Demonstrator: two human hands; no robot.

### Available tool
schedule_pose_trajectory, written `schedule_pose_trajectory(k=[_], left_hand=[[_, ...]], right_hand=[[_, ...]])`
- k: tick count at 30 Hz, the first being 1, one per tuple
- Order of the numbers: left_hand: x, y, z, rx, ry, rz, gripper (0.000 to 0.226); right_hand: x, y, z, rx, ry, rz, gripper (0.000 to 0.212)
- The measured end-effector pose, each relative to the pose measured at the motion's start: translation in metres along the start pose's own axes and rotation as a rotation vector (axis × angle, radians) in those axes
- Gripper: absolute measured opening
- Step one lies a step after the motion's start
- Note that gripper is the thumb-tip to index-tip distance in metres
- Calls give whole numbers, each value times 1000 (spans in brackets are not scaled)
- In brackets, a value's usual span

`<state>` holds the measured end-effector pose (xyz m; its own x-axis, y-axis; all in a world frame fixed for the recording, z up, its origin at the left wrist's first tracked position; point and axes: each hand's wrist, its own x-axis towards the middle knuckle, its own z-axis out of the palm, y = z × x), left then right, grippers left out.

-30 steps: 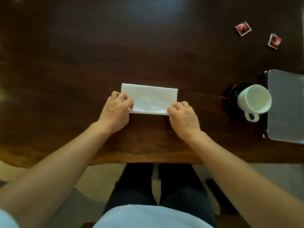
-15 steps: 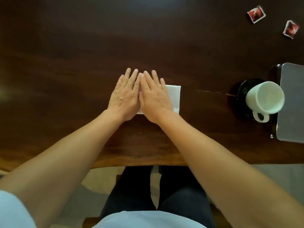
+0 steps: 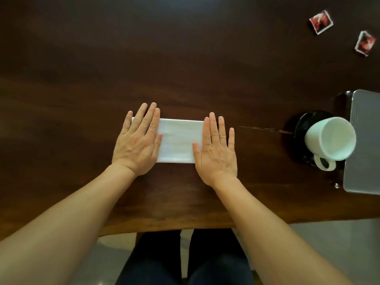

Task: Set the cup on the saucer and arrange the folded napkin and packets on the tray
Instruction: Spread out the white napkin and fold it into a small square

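- White folded napkin (image 3: 177,140) lies flat on the dark wooden table (image 3: 185,58), well left of the grey tray (image 3: 366,140)
- Left hand (image 3: 137,147), fingers straight, presses the napkin's end farther from the tray; right hand (image 3: 216,153), equally flat, presses the nearer end
- White cup (image 3: 331,138) sits on the black saucer (image 3: 300,124), just left of the tray
- Two red packets (image 3: 321,22) (image 3: 365,43) lie on the table beyond the tray
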<state>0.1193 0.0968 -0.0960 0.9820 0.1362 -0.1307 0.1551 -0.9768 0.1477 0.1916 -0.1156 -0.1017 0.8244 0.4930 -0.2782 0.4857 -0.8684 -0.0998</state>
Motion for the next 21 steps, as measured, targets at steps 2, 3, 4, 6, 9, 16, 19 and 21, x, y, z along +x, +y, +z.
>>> schedule_pose_trajectory(k=[2,3,4,6,9,16,19,21], left_hand=[[-1,-1,1,3,-6,-3,62],[-1,-1,1,7,-12,-7,62],[-2,-2,1,13,-24,-17,63],[-2,-1,-1,31,-60,-41,66],[-6,1,-2,45,-95,-60,69],[-45,-18,1,73,-132,21,69],[-59,-2,1,51,-173,-96,71],[-75,15,4,19,-204,-198,75]], right_hand=[[1,0,1,-2,4,-7,70],[2,0,1,-6,3,-10,70],[2,0,2,-12,-1,-18,70],[3,7,1,-27,-27,-36,69],[1,28,-3,-56,-52,-33,66],[-1,37,-7,-82,-103,-62,66],[0,35,-17,-82,-168,-60,68],[4,33,-25,-107,-208,-41,70]])
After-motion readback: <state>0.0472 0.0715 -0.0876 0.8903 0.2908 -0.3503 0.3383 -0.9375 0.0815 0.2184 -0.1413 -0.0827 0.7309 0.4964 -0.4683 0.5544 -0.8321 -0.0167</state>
